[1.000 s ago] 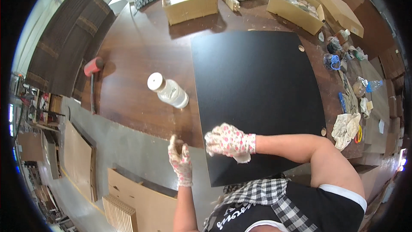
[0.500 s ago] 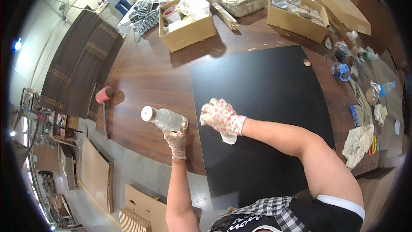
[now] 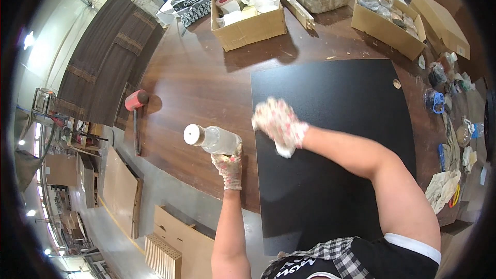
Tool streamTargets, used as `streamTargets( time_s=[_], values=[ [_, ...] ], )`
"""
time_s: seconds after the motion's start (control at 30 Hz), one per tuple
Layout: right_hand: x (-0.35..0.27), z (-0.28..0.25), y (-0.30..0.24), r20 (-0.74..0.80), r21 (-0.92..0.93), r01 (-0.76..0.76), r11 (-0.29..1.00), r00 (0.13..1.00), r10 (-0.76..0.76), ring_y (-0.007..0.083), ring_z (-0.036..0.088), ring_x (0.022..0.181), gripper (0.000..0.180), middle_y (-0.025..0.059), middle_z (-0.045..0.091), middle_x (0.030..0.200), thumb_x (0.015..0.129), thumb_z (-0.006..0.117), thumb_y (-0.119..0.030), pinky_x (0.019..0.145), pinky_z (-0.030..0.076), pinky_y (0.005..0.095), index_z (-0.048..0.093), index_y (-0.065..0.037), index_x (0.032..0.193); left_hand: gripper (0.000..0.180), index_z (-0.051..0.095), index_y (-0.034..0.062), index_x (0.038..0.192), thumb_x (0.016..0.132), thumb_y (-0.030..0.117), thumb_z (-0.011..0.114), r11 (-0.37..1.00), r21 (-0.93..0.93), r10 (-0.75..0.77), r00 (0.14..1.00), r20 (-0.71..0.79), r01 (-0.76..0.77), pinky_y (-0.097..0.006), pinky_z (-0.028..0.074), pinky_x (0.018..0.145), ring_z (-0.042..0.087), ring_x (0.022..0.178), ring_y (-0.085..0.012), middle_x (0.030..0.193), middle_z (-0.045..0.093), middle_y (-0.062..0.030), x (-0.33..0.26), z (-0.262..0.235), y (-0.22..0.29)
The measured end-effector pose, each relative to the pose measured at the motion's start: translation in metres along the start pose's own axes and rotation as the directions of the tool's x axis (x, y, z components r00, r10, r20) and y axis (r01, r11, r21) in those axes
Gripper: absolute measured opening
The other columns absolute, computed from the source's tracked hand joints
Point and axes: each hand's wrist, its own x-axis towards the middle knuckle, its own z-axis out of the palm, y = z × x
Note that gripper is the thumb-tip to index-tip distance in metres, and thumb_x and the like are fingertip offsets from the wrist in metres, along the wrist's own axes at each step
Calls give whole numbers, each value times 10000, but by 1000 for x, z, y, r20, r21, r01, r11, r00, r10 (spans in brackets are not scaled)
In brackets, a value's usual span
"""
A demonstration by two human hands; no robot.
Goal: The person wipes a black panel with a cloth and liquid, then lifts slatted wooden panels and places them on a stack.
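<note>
The left hand (image 3: 229, 170) gripped a bottle (image 3: 221, 139) low, likely for steadiness; the right hand (image 3: 280, 121), blurred, clutched a white cloth (image 3: 285, 149) over a black board (image 3: 341, 108).

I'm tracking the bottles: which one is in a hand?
The white-capped bottle, held by the left hand; the blue-handled bottle and others right of the black panel are untouched.

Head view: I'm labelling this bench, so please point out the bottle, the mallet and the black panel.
Bottle (image 3: 220, 139), head view: on its clear body.
Mallet (image 3: 136, 119), head view: on its dark handle.
Black panel (image 3: 341, 104), head view: on its upper surface.
</note>
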Motion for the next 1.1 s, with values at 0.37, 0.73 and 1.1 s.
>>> streamTargets(
  time_s=[0.37, 0.73, 1.1],
  values=[
    [-22, -11, -1, -62, -112, -78, 991, 996, 71, 213, 507, 671, 97, 65, 506, 696, 615, 560, -189, 487, 399, 347, 548, -113, 674, 329, 514, -51, 993, 761, 149, 633, 935, 289, 231, 972, -48, -208, -362, 444, 752, 558, 880, -272, 924, 575, -164, 3, -1, -31],
    [-163, -119, 245, -152, -361, -879, 310, 384, 911, 247, 455, 991, 546, 89, 473, 1054, 484, 663, -267, 754, 456, 327, 584, -200, 1020, 507, 404, -59, 1142, 798, 252, 610, 931, 342, 162, 985, -65, -130, -385, 421, 847, 508, 1005, -317, 1112, 488, -211, 3, 14, -17],
    [-190, -70, -4, -115, 293, 38, 955, 993, -4, 224, 564, 625, 89, 86, 546, 640, 663, 569, -155, 472, 449, 329, 558, -75, 626, 559, 425, -49, 1131, 766, 318, 636, 896, 441, 121, 983, -138, -49, -398, 461, 787, 536, 935, -346, 1058, 519, -215, 8, -5, -33]
  ],
)
